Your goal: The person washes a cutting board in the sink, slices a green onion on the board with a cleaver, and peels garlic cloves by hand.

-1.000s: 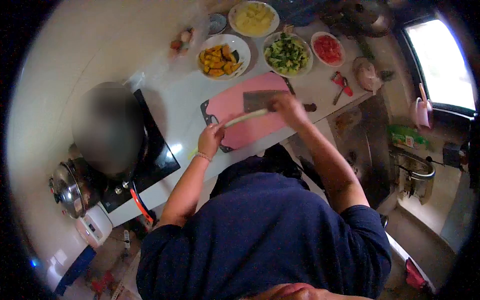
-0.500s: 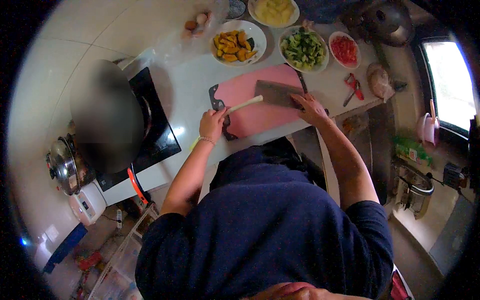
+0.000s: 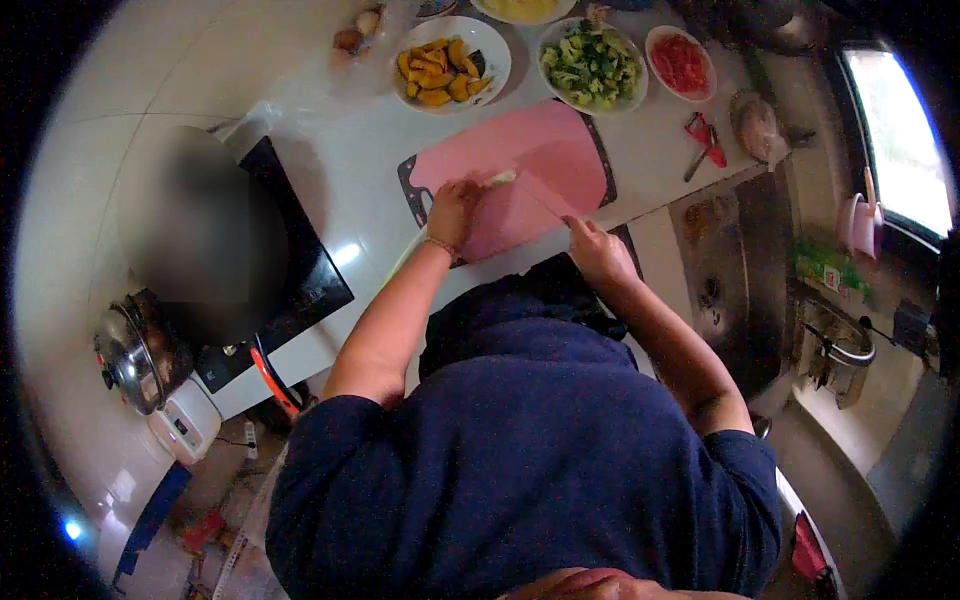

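Note:
My left hand [image 3: 456, 212] is closed around a scallion [image 3: 503, 177] on the pink cutting board [image 3: 565, 145]. The white end points right past my fingers, while a pale green length trails down behind my wrist over the board's near left edge. In my right hand [image 3: 602, 254] is the handle of a cleaver [image 3: 546, 204]. Its blade stands nearly edge-on, a thin line slanting toward the scallion's white end. Whether blade and stalk touch, I cannot tell.
Behind the board stand a plate of pumpkin pieces [image 3: 440, 70], a bowl of chopped greens [image 3: 592, 68] and a dish of red slices [image 3: 681, 65]. A red-handled peeler [image 3: 706, 142] lies right. A black cooktop [image 3: 300, 235] is left, a sink [image 3: 735, 280] right.
The cleaver has turned from lying flat to edge-on, and my right hand has moved down and left to its handle. My left hand has slid forward along the scallion, nearer the white end.

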A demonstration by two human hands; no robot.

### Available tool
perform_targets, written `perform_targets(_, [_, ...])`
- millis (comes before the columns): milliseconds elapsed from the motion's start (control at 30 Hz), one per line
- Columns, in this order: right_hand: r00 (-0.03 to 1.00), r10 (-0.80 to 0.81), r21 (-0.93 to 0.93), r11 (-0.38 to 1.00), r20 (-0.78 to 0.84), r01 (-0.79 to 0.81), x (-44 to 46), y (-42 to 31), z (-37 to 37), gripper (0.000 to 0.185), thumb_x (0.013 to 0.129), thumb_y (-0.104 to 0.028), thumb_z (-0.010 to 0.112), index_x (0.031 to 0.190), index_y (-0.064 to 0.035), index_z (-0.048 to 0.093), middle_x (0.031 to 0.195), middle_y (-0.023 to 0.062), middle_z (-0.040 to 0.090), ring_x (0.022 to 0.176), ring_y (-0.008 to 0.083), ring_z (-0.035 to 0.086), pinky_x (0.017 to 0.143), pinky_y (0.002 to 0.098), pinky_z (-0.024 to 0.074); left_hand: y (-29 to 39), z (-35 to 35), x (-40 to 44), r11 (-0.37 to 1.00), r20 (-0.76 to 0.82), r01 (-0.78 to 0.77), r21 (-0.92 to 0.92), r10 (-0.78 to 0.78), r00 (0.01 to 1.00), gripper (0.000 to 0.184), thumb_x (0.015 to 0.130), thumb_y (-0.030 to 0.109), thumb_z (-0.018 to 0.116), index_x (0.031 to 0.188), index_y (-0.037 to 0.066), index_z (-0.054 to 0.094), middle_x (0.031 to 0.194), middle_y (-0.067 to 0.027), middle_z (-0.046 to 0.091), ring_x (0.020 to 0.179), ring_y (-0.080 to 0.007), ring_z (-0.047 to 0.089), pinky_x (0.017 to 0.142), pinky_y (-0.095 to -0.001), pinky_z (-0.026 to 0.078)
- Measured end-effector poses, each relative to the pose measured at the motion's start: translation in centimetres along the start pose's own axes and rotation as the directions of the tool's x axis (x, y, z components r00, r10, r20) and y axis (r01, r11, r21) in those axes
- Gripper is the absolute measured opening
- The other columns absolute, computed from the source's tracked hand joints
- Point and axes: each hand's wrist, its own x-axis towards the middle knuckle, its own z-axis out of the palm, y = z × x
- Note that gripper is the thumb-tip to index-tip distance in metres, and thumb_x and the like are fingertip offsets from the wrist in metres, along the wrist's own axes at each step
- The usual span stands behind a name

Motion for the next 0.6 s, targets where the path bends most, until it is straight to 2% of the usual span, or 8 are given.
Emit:
perform_targets(67, [0.998,-0.062,-0.027,0.998,-0.023,0.061,0.4,-1.2,0.0,0.034,0.084,-0.013,0.043,0.118,-0.0135,0.046,0.098,0.0176,0.057,0.081,0.0404,0.059,0.071,0.0474,0.0484,-0.4,-0.1,-0.1,0.994,0.025,-0.076,0.075,0.074,0.997,0.025,0.084,0.019,0.045,0.098,0.008,0.063,0.1,-0.0128,0.06,0.095,-0.0313,0.053,0.085,-0.037,0.042])
perform_targets(200, [0.994,-0.107,-0.091,0.99,-0.017,0.105,0.7,-1.4,0.5,0.033,0.084,-0.014,0.045,0.117,-0.0125,0.047,0.093,0.0169,0.058,0.079,0.0383,0.06,0.067,0.0464,0.0494,0.4,-0.5,-0.4,0.997,-0.01,0.038,-0.072,-0.039,0.999,0.024,0.077,0.008,0.048,0.096,0.008,0.063,0.098,-0.0105,0.06,0.091,-0.0304,0.055,0.081,-0.0379,0.045])
perform_targets(267, [0.986,-0.114,0.032,0.992,-0.119,0.119,1.0,-0.1,1.8,0.033,0.084,-0.016,0.046,0.117,-0.0144,0.048,0.092,0.0164,0.058,0.079,0.0376,0.06,0.067,0.0466,0.0492,0.2,-0.3,-0.8,0.995,-0.082,0.075,-0.064,-0.081,0.993,0.024,0.077,0.008,0.047,0.095,0.007,0.063,0.093,-0.0111,0.061,0.087,-0.0306,0.056,0.079,-0.0387,0.045])
perform_targets(333, [0.977,-0.095,0.072,0.991,-0.191,0.111,1.4,0.7,1.6,0.033,0.084,-0.017,0.048,0.117,-0.0172,0.049,0.095,0.0157,0.057,0.08,0.0364,0.06,0.066,0.0459,0.0491,-0.6,-0.3,-0.4,0.919,-0.022,0.217,-0.329,-0.237,0.971,0.022,0.076,0.007,0.051,0.094,0.005,0.063,0.09,-0.0109,0.061,0.082,-0.0299,0.057,0.076,-0.0375,0.046])
perform_targets(400, [0.971,-0.064,0.035,0.997,-0.231,0.073,2.0,1.3,0.9,0.035,0.084,-0.019,0.051,0.119,-0.0209,0.049,0.1,0.0148,0.057,0.084,0.0347,0.06,0.067,0.0445,0.0492,-1.1,-1.0,-0.6,0.893,-0.044,0.249,-0.375,-0.286,0.957,0.022,0.076,0.008,0.055,0.095,0.003,0.062,0.088,-0.0096,0.062,0.08,-0.0261,0.059,0.073,-0.0349,0.047])
perform_targets(467, [0.98,-0.054,-0.088,0.995,-0.192,0.037,2.9,2.2,0.3,0.039,0.084,-0.021,0.053,0.122,-0.0239,0.048,0.102,0.0111,0.054,0.089,0.0335,0.057,0.07,0.0438,0.0482,-0.6,-4.5,-0.4,0.961,-0.158,0.191,-0.202,-0.224,0.962,0.025,0.077,0.011,0.061,0.1,0.001,0.06,0.087,-0.0072,0.062,0.079,-0.0192,0.06,0.072,-0.0309,0.048])
perform_targets(533, [0.987,-0.024,-0.19,0.982,-0.158,-0.007,4.4,3.8,0.7,0.047,0.082,-0.022,0.057,0.126,-0.0296,0.044,0.105,0.0081,0.05,0.094,0.031,0.054,0.073,0.0421,0.0476,-1.5,-7.4,-0.5,0.844,-0.284,0.236,-0.481,-0.405,0.869,0.025,0.067,0.002,0.067,0.091,0.0,0.061,0.078,-0.0077,0.061,0.07,-0.017,0.059,0.064,-0.0279,0.048])
perform_targets(600, [0.984,-0.036,-0.136,0.991,-0.173,0.012,5.1,4.5,1.2,0.05,0.081,-0.021,0.058,0.127,-0.0304,0.043,0.105,0.009,0.05,0.094,0.0309,0.054,0.074,0.0415,0.0474,-0.1,-12.8,-0.7,0.659,-0.297,0.195,-0.726,-0.557,0.776,0.026,0.072,0.005,0.069,0.095,0.0,0.058,0.08,-0.0017,0.058,0.07,-0.0111,0.056,0.065,-0.0254,0.049])
